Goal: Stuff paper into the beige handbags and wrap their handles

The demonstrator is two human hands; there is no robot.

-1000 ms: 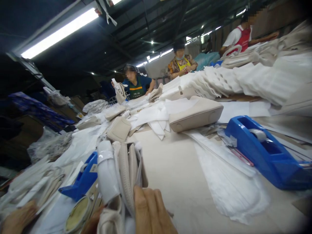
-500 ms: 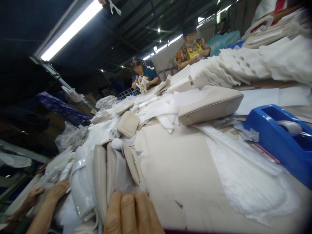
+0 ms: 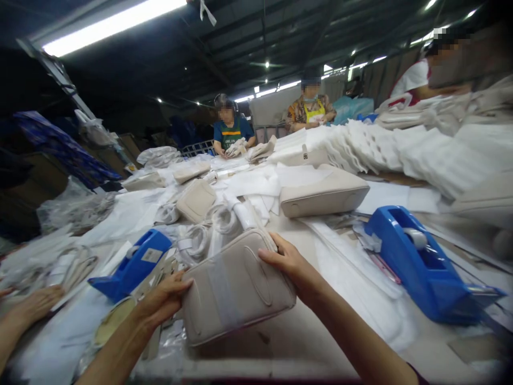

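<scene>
A beige handbag (image 3: 244, 272) is tilted in front of me, showing a flat stitched face with an oval raised patch. Clear tape or film runs as a strip across it. At its left end, my left hand (image 3: 166, 294) grips the edge, thumb on the near face. My right hand (image 3: 290, 267) clasps the upper right corner, its thumb resting near the oval and the other fingers partly hidden behind. Coiled straps in white wrapping (image 3: 220, 222) lie just beyond the bag.
Blue tape dispensers stand left (image 3: 134, 264) and right (image 3: 419, 267). Another beige bag (image 3: 324, 192) lies beyond, near stacked white foam sheets (image 3: 360, 144). A co-worker's hand (image 3: 40, 302) is at far left. Other people sit across the table.
The bag, earlier seen upright with its open compartments and one hand's fingers at it, is now turned to show a flat face, with both hands on it. My view has levelled and shifted.
</scene>
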